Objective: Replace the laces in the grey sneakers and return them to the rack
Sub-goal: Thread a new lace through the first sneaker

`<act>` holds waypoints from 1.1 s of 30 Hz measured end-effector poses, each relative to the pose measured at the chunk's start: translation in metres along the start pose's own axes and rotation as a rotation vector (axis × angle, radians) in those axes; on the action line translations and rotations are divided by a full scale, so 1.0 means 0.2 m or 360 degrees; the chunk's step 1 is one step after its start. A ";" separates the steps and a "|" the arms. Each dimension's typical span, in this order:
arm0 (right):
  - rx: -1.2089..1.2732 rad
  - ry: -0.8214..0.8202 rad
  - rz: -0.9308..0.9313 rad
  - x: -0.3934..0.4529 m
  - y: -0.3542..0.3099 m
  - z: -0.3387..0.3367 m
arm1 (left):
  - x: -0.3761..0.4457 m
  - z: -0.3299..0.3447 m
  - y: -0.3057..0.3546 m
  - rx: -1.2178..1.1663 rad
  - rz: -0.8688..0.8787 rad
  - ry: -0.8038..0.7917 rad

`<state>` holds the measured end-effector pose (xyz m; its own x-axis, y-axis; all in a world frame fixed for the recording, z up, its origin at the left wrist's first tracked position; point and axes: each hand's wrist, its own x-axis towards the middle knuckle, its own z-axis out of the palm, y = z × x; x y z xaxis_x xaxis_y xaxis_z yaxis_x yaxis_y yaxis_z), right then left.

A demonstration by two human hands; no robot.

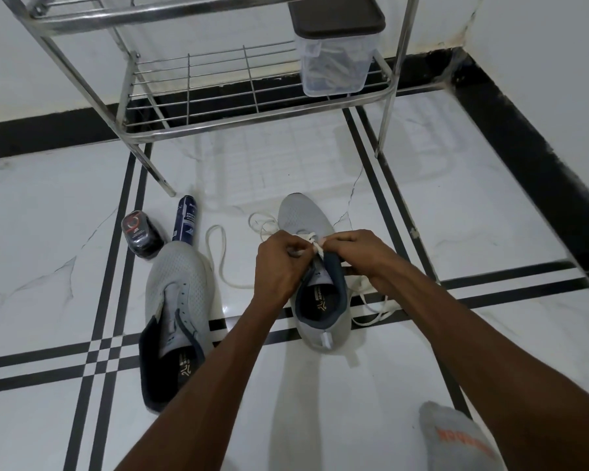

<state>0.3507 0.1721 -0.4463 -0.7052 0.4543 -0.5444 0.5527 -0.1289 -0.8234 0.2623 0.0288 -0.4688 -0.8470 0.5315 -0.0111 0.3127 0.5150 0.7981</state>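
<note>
Grey mesh sneaker with a dark blue collar (320, 314), standing on the white marble-patterned floor with black inlay stripes (490, 232), toe pointing toward the rack; a flat white lace (315, 244) crosses its upper eyelets, and both hands meet directly above the tongue. The left hand (279, 263) has its fingers curled, pinching the lace at the left side of the eyelet row; the right hand (357, 253) is likewise curled, its fingertips pinching the lace at the right side, so that the two grips nearly touch over the shoe. Loose loops of the same lace trail on the floor to the left of the toe and to the right of the heel. A second grey mesh sneaker (176, 311) lies just to the left, unlaced, its tongue open, well clear of either hand. Beyond its toe stand a dark blue spray can (183, 217), lying on its side, and a small black round-topped container (143, 236) beside it. Farther back stands the chrome wire shoe rack (252, 93), whose lower shelf carries a clear plastic box with a dark brown lid (335, 52). A grey sock with orange lettering (463, 440) shows at lower right.
</note>
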 end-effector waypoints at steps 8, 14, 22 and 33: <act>-0.0222 0.0004 -0.0031 0.07 -0.03 0.02 | -0.13 0.02 0.10 0.0156 -0.0215 0.0174; -0.0361 0.0678 -0.0371 0.12 -0.05 -0.20 | -0.15 0.02 0.14 0.0128 -0.0278 0.0064; -0.1218 0.0169 -0.0899 0.10 0.05 -0.01 | -0.17 0.02 0.14 0.0210 -0.0185 0.0131; -0.1442 0.0687 -0.0895 0.09 0.04 -0.13 | -0.18 0.01 0.10 0.0155 -0.0174 0.0167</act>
<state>0.3530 0.2023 -0.4589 -0.8390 0.5334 0.1079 0.4478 0.7894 -0.4199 0.2994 0.0212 -0.4541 -0.9169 0.3981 -0.0276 0.2520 0.6314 0.7334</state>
